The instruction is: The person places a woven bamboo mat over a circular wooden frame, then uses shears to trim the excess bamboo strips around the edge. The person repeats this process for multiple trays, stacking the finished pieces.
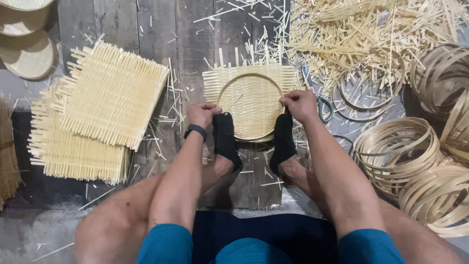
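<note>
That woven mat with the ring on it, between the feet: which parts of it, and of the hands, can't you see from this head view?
- Woven mat: near edge hidden by the black-socked feet.
- Ring: sides covered by left hand and right hand.
- Fingertips: curled under, out of sight.
- Scissors: mostly behind the right hand.

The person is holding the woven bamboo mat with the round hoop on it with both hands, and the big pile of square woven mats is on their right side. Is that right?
Not quite. The head view shows the pile of square woven mats on the person's left. The rest holds: the left hand and right hand both grip the woven bamboo mat with the round hoop on it.
</note>
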